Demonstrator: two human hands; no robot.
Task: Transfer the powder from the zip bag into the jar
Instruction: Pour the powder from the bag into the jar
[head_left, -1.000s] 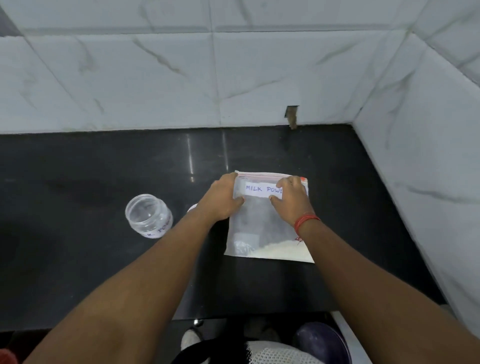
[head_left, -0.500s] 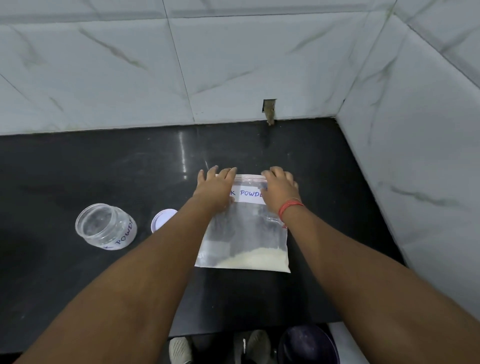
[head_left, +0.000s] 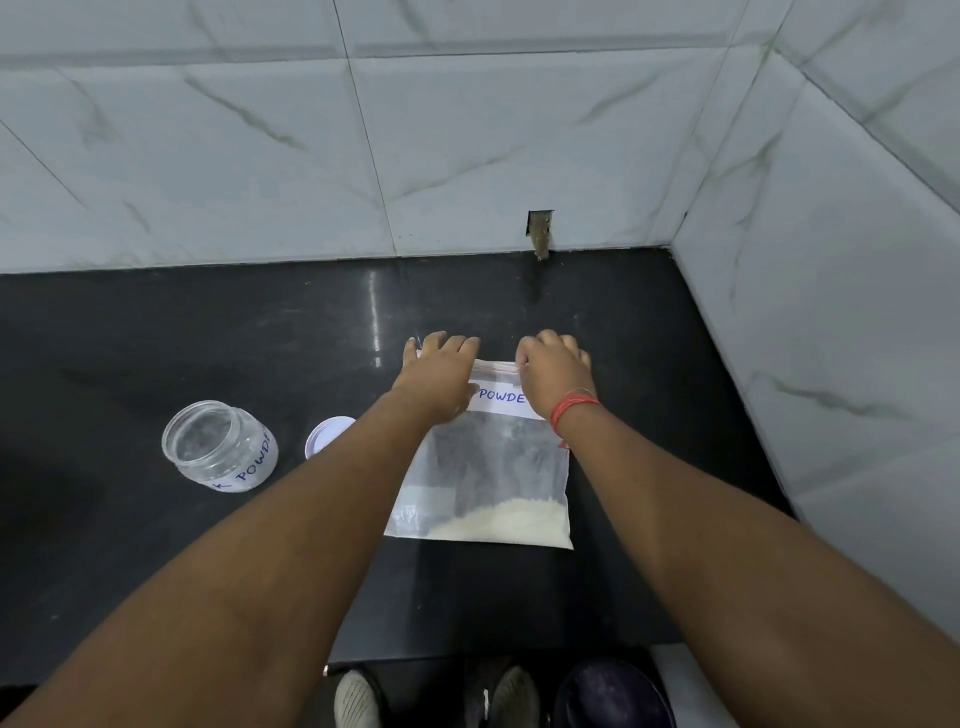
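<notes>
Head view: a clear zip bag (head_left: 483, 467) lies flat on the black counter (head_left: 156, 338), nearer the right wall than the left end, its sealed top toward the back wall. A pale powder (head_left: 514, 525) sits heaped along the bag's near edge, thicker toward the near right corner. A white label (head_left: 501, 399) across the top reads "POWDE" between the two hands.

The left hand (head_left: 441, 374) covers the bag's far left corner, fingers curled down over the top edge — whether they pinch the plastic cannot be told. The right hand (head_left: 553, 374) is bunched at the far right corner, thumb and fingertips closed on the red zip strip (head_left: 496, 367). A red thread band (head_left: 571, 406) circles that wrist.

Left of the bag, well apart, stands an open clear jar (head_left: 221, 447), labelled and lidless. Its white lid (head_left: 324, 434) lies on the counter between jar and bag — partly hidden by the left forearm.
</notes>
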